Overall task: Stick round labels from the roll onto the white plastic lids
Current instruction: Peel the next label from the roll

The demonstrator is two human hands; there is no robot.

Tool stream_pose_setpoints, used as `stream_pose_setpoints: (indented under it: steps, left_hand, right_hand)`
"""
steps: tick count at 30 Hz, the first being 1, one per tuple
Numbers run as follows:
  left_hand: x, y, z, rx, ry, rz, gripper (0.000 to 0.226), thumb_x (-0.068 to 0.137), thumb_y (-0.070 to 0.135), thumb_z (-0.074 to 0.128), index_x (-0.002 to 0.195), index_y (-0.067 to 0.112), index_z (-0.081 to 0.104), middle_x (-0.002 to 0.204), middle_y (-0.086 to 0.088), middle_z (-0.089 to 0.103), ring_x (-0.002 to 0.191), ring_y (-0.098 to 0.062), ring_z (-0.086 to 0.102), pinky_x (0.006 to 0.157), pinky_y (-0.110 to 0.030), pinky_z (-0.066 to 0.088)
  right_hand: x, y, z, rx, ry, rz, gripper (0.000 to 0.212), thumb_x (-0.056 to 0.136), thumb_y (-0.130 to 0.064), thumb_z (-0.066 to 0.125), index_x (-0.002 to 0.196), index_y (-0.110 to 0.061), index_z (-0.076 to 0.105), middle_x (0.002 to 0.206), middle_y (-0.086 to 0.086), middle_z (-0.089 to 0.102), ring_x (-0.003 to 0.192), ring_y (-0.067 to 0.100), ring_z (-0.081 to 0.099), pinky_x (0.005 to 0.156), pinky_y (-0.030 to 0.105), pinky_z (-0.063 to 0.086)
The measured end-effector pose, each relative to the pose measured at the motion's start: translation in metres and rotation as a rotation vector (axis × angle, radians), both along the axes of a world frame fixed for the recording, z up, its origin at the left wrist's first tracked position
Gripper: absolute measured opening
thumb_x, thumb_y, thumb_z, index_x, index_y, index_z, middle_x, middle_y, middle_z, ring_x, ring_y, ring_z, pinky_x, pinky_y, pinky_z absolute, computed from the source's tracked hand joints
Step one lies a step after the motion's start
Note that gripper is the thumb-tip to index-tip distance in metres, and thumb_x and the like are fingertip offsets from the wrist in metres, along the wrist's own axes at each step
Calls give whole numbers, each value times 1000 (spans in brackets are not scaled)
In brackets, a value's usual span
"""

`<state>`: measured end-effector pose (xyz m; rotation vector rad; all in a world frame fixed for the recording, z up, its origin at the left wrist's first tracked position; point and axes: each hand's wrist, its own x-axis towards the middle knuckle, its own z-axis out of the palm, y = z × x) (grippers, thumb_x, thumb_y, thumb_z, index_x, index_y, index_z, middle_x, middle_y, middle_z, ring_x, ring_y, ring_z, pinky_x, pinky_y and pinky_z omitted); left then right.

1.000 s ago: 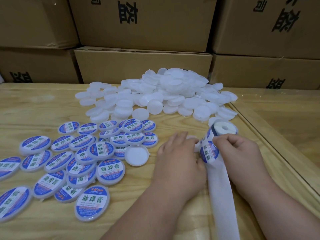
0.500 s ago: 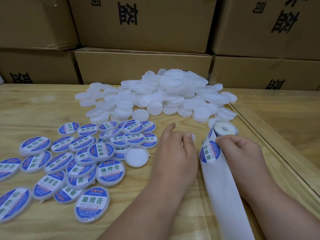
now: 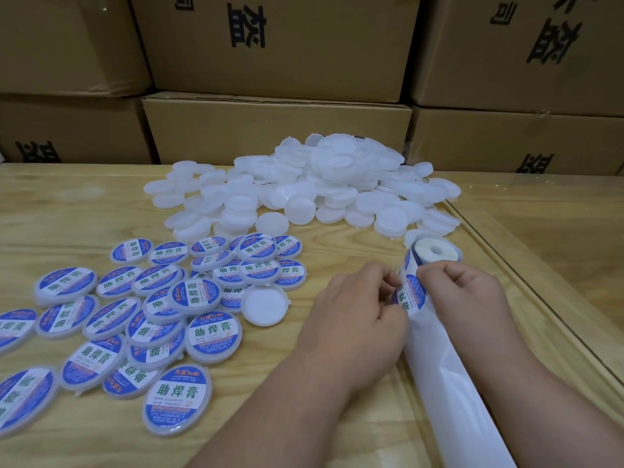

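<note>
Hands are both busy at the label roll point(image 3: 435, 253), which sits on the wooden table point(image 3: 50, 204) over on the right side, just in front of the big heap of plain white lids point(image 3: 314, 187). The right hand point(image 3: 462, 292) has its fingers curled down over the strip right where it comes off the roll, holding it there. The left hand point(image 3: 361, 312) is pinching at the left edge of the round blue and white label point(image 3: 410, 295) that's on the strip between the two hands. Can't really tell if the label has lifted off the backing, the fingers are in the way. The bare white backing strip point(image 3: 449, 383) trails from there down toward the bottom edge of the view, running between the two forearms.

One unlabelled lid point(image 3: 265, 304) lies by itself, hollow side up, just left of the left hand and touching the spread of labelled lids point(image 3: 189, 403). Those cover the left half of the table, lots of them overlapping, all label side up. Cardboard boxes point(image 3: 277, 45) with black printed characters are stacked along the back behind the table.
</note>
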<state>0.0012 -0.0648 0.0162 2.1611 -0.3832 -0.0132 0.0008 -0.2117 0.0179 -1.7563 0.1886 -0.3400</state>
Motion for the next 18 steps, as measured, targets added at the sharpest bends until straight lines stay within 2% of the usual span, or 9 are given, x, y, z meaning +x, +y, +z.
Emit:
stream_pose_setpoints:
  steps: [2,5,8,11,14,18]
  left_hand:
    - [-1,1,-1,77,7,-48,53,68,36,39,119,43,50,102,30,49,114,0,38,102,-29,37]
    - [-2,1,-2,148,-11,-73,59,64,33,42,121,46,45,104,28,46,109,1,31,99,-25,30]
    - [-2,0,-4,188,-59,-28,60,65,28,44,122,47,41,108,25,47,112,-6,34,98,-27,28]
    - [0,-1,-8,188,-140,81,61,77,20,51,129,49,37,117,20,51,116,-13,38,102,-31,32]
    - [3,0,-10,205,-203,172,57,88,27,58,136,49,38,122,16,54,116,-15,40,103,-34,35]
    - [4,0,-8,175,-139,171,51,84,33,46,134,44,48,124,17,55,119,-14,42,105,-35,36]
  right_hand:
    - [-1,0,1,26,10,-10,24,86,-11,58,64,-2,54,54,-1,39,50,13,31,43,20,30]
    - [-2,0,3,40,22,-35,32,85,-10,57,55,-14,48,52,-2,36,48,13,30,40,21,30]
    - [-2,1,4,37,27,-46,27,85,-11,57,60,-6,48,53,-2,38,48,13,32,40,21,31]
    - [-2,1,3,21,25,-41,26,86,-13,57,62,-6,52,51,-5,42,46,11,34,39,17,32]
    - [-3,1,3,28,13,-35,22,87,-13,58,69,-1,55,53,-2,45,47,12,36,39,17,34]
    - [-3,1,3,28,13,-40,24,87,-12,57,67,-1,50,55,1,40,49,14,33,39,19,32]
